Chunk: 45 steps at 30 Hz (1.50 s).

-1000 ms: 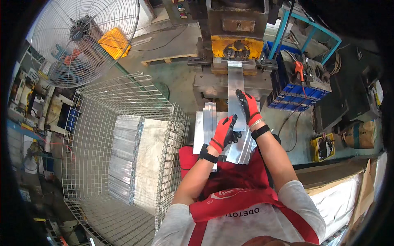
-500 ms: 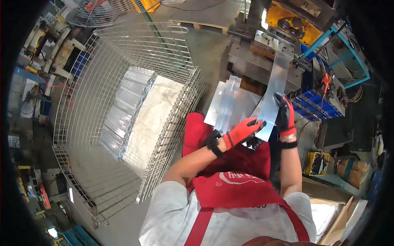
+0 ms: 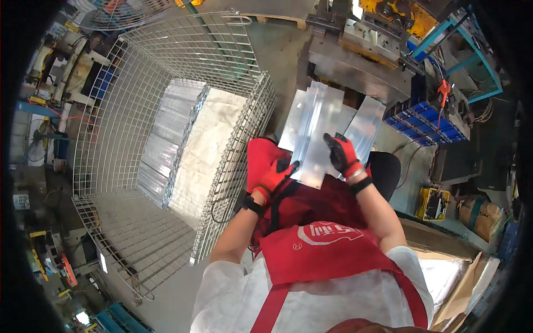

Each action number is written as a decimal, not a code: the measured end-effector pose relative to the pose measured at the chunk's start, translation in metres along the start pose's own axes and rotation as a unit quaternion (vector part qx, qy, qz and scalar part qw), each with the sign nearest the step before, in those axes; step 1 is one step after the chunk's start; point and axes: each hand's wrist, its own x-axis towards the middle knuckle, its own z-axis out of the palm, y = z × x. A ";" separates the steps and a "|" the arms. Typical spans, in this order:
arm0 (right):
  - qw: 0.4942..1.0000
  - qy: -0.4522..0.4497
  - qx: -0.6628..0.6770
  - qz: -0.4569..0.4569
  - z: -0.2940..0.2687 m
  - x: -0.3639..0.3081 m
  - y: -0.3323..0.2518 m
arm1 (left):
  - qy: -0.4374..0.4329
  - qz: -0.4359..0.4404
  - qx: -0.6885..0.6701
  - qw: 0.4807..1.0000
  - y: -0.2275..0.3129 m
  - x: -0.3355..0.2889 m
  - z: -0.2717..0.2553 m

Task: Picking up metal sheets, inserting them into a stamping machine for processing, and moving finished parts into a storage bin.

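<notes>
A long, flat metal strip (image 3: 323, 119) lies over a pile of metal sheets in front of my lap. My left hand (image 3: 276, 176), in a red and black glove, grips its near left edge. At the strip's right edge is my right hand (image 3: 342, 155), gloved alike, with fingers parted and fingertips over the metal surface. A ridged metal profile (image 3: 302, 127) lies alongside to the left. To the right, another metal strip (image 3: 366, 125) lies slanted, its near end partly hidden by my right hand.
A wire mesh cage (image 3: 233, 150) at my left holds stacked metal panels (image 3: 169, 133) and a pale sheet (image 3: 208, 147). Ahead stands a heavy press machine (image 3: 361, 61). A blue crate (image 3: 425, 125) and a yellow basket (image 3: 433, 203) are at the right. Cardboard (image 3: 461, 291) lies at lower right.
The strip has moved left, away from the machine's die and onto the pile. Both hands have shifted left with it, and my right hand's fingers have parted.
</notes>
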 end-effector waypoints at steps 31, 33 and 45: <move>0.801 -0.109 -0.465 -0.360 -0.013 0.075 0.038 | -0.134 0.413 0.180 0.883 -0.030 0.014 0.001; 0.856 -0.037 -0.483 -0.178 -0.009 0.074 0.031 | -0.065 0.393 0.203 0.894 -0.002 0.004 0.014; 0.761 0.185 -0.562 -0.265 -0.025 0.147 -0.039 | -0.112 0.040 -0.211 0.970 -0.070 0.025 0.034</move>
